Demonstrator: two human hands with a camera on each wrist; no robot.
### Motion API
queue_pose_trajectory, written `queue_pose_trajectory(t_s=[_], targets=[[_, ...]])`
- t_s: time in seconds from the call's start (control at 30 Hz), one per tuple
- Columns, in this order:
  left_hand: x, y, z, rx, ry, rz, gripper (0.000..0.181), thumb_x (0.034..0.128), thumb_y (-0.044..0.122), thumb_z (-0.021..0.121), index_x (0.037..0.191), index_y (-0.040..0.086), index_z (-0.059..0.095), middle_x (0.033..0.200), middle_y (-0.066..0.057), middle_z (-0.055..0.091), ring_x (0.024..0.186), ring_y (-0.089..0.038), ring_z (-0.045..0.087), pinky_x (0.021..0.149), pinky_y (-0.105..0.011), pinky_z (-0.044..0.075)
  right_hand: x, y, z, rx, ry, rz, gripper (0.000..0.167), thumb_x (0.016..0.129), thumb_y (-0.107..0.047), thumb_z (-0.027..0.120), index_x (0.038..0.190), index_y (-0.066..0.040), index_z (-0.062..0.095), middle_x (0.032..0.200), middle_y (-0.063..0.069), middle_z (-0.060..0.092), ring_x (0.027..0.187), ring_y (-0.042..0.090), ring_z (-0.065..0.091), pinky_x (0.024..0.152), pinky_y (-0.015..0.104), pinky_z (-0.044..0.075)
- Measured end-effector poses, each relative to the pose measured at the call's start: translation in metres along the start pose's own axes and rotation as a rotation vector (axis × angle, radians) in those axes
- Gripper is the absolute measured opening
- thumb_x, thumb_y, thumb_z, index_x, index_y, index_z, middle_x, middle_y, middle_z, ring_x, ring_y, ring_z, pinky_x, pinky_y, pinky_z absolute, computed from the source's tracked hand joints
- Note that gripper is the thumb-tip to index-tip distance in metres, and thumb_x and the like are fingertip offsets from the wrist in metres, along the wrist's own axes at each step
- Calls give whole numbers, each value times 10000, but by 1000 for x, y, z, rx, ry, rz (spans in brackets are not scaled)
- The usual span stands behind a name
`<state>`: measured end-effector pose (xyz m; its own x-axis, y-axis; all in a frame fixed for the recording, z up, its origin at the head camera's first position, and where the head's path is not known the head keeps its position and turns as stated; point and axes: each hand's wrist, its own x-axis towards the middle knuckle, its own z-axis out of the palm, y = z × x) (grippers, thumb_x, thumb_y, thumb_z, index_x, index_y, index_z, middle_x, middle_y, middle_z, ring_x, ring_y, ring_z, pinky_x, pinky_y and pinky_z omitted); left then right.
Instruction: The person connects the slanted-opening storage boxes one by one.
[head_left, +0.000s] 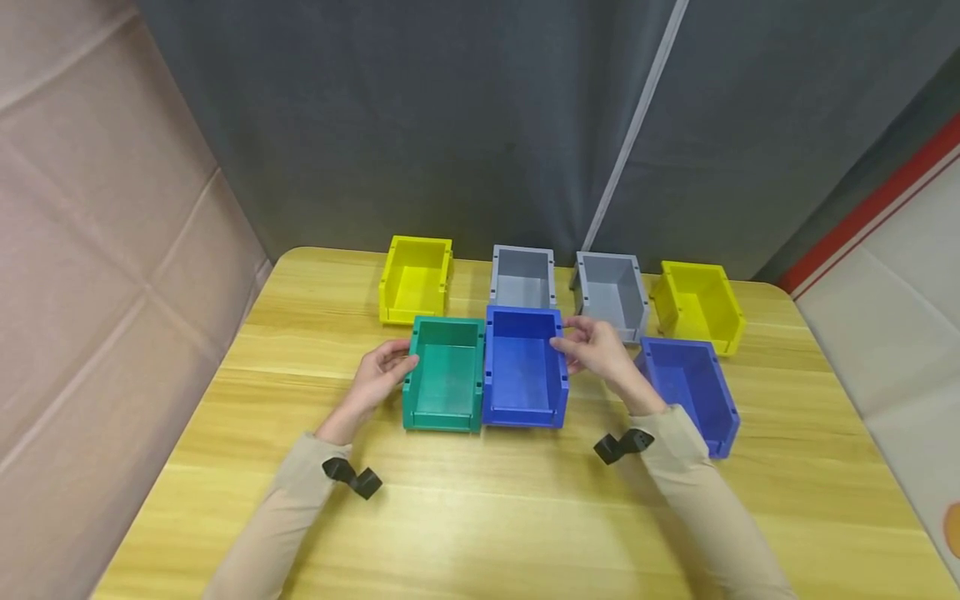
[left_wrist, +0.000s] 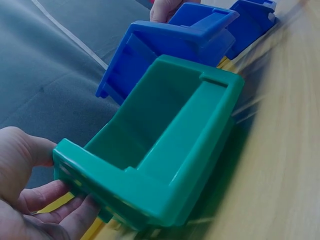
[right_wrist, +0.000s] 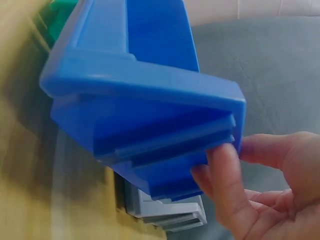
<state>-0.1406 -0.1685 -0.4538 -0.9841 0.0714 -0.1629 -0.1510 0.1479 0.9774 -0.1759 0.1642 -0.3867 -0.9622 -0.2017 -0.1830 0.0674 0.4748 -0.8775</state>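
My left hand (head_left: 375, 377) pinches the left wall of a green bin (head_left: 445, 375), thumb on the rim side and fingers underneath in the left wrist view. A blue bin (head_left: 522, 367) stands side by side with the green one, its right wall pinched between the thumb and fingers of my right hand (head_left: 596, 350). Both bins have nothing in them. In the right wrist view the blue bin (right_wrist: 150, 85) appears raised off the table, and a shadow lies under the green bin (left_wrist: 190, 135) in the left wrist view.
Behind stand a yellow bin (head_left: 416, 279), two grey bins (head_left: 522, 275) (head_left: 611, 292) and another yellow bin (head_left: 697, 304). A second blue bin (head_left: 690, 392) sits beside my right forearm. The wooden table (head_left: 465, 517) ends at a dark curtain (head_left: 420, 125).
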Motion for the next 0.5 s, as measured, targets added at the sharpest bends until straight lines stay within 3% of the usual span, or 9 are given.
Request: queue_pose_trajectory(t_s=[0.07,0.17,0.27,0.37,0.5], targets=[[0,-1,0,-3,1,-2,433,940,105,561,1315,-74,440,1255,-271,506,1085,-281,531,801,-156,448,-1,0,1,-76,39,-54,445,883,-109,651,1242,102,494,710,114,610,529,151,578,590,419,548],[0,-1,1,-6,3,3,424,938,94,563,1308,-78,446,1243,-268,511,1071,-269,536,799,-157,451,-3,-4,5,-282,180,-251,461,864,-147,683,1219,98,521,755,140,615,586,207,586,582,375,529],[1,-1,2,-7,6,9,422,936,89,565,1303,-82,448,1234,-265,515,1061,-259,539,799,-157,453,-8,-12,15,-494,301,-424,564,847,-247,708,1281,50,502,991,192,615,851,298,583,722,411,496],[0,-1,2,-6,11,14,421,934,82,565,1301,-87,448,1231,-265,516,1064,-267,537,800,-157,453,-12,-21,29,-598,246,-478,710,841,-398,686,1398,-55,412,1343,213,459,1188,377,431,927,540,396],[0,-1,1,-2,12,14,421,936,83,563,1304,-87,446,1235,-267,515,1081,-287,531,799,-156,451,-15,-28,47,-743,158,-488,830,817,-576,617,1464,-145,328,1503,181,261,1352,391,232,1013,620,258]])
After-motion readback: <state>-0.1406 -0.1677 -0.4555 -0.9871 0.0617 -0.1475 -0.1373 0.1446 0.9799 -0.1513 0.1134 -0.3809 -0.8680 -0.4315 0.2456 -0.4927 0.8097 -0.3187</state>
